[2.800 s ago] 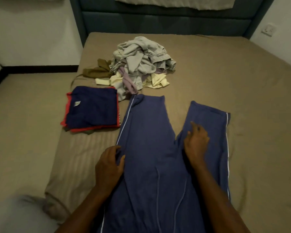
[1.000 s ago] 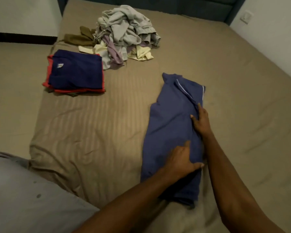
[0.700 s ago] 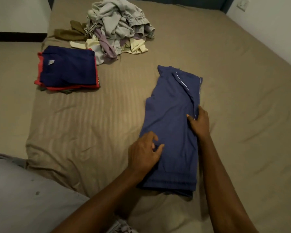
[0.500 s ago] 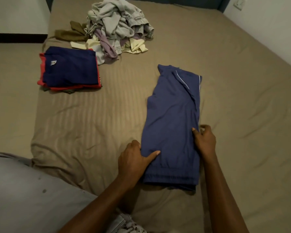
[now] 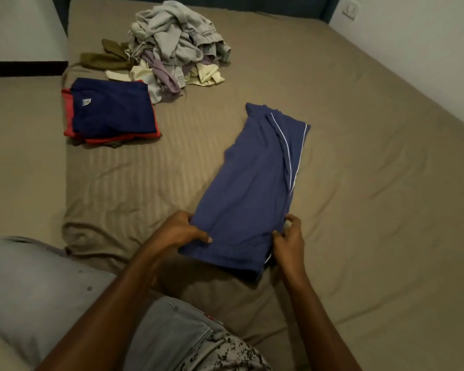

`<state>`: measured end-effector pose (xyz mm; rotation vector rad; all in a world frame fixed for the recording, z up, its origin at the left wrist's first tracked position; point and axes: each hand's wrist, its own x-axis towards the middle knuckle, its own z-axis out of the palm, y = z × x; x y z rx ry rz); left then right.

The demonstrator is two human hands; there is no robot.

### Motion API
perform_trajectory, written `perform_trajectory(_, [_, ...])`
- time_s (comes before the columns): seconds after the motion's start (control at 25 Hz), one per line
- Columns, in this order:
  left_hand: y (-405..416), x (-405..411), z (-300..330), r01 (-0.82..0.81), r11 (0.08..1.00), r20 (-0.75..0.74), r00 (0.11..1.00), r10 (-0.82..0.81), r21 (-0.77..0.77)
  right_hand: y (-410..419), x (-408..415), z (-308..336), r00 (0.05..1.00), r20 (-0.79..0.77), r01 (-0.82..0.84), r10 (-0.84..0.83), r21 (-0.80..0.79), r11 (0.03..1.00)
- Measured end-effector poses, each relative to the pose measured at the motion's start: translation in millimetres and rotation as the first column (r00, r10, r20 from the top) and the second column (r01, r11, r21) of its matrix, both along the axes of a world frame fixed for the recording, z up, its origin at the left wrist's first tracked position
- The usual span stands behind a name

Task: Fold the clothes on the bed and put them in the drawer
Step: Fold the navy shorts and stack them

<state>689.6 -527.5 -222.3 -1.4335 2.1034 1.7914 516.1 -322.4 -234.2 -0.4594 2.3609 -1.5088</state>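
On a tan bed (image 5: 373, 183), the left hand (image 5: 178, 232) and right hand (image 5: 288, 241) each pinch a near corner of half-folded blue trousers (image 5: 252, 188), likely to fold them again, while a folded stack (image 5: 110, 112) and an unfolded heap (image 5: 174, 46) wait beyond.

My big bed with its tan striped sheet (image 5: 359, 183) fills the room. A white wall socket (image 5: 350, 9) sits at one o'clock.
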Motion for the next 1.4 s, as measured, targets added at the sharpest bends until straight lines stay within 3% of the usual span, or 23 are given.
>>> perform_trajectory(0.12, [-5.1, 33.6, -3.5, -0.009, 0.998, 0.052, 0.999, 0.012, -0.066, 1.9, 27.3, -4.6, 0.991, -0.130, -0.021, 0.024, 0.029, 0.999])
perform_trajectory(0.2, [0.1, 33.8, -2.1, 0.009, 0.965, 0.098, 0.995, 0.018, -0.263, 1.7, 16.2, -2.4, 0.991, -0.130, -0.013, 0.033, 0.155, 0.988])
perform_trajectory(0.24, [7.7, 30.9, 4.9, 0.008, 0.912, 0.106, 0.994, 0.039, -0.410, 3.5, 7.1, 0.1, 0.992, -0.107, -0.044, 0.071, 0.235, 0.971])
perform_trajectory(0.32, [21.7, 19.9, 11.5, -0.073, 0.726, -0.024, 0.997, 0.078, -0.684, 4.5, -13.4, 9.0, 0.986, 0.003, -0.154, 0.164, 0.372, 0.915])
perform_trajectory(0.4, [39.0, 0.4, 17.4, -0.150, 0.595, -0.202, 0.979, -0.020, -0.790, 2.6, -34.2, 18.5, 0.975, 0.091, -0.222, 0.202, 0.420, 0.880])
perform_trajectory(0.48, [51.6, -28.1, 16.0, -0.098, 0.580, -0.229, 0.961, -0.158, -0.809, -13.3, -58.0, 26.8, 0.993, -0.021, -0.096, 0.114, 0.401, 0.911])
perform_trajectory(0.56, [56.9, -59.4, 12.2, -0.030, 0.570, -0.192, 0.955, -0.227, -0.821, -46.2, -89.5, 29.5, 0.965, -0.263, 0.092, 0.012, 0.379, 0.921])
perform_trajectory(0.64, [50.4, -93.5, 0.9, -0.002, 0.489, -0.153, 0.951, -0.270, -0.872, -92.7, -128.9, 24.5, 0.890, -0.449, 0.122, 0.080, 0.405, 0.906])
perform_trajectory(0.76, [43.6, -139.1, -22.5, 0.122, 0.384, -0.032, 0.928, -0.372, -0.915, -159.0, -195.7, 10.5, 0.784, -0.564, 0.071, 0.260, 0.498, 0.864])
perform_trajectory(0.92, [49.4, -170.4, -44.7, 0.280, 0.388, 0.064, 0.872, -0.485, -0.878, -219.9, -273.5, -0.5, 0.718, -0.569, 0.052, 0.400, 0.617, 0.785])
perform_trajectory(1.04, [51.1, -163.8, -47.4, 0.326, 0.346, 0.094, 0.832, -0.546, -0.880, -238.6, -312.0, -0.7, 0.724, -0.570, 0.058, 0.388, 0.611, 0.789])
perform_trajectory(1.28, [50.9, -156.0, -40.5, 0.415, 0.253, 0.177, 0.756, -0.630, -0.874, -191.9, -366.8, -5.3, 0.882, -0.467, 0.226, 0.066, 0.540, 0.811])
perform_trajectory(1.4, [50.6, -153.4, -37.8, 0.457, 0.220, 0.209, 0.715, -0.667, -0.862, -188.4, -369.9, -6.0, 0.903, -0.431, 0.217, -0.010, 0.434, 0.874])
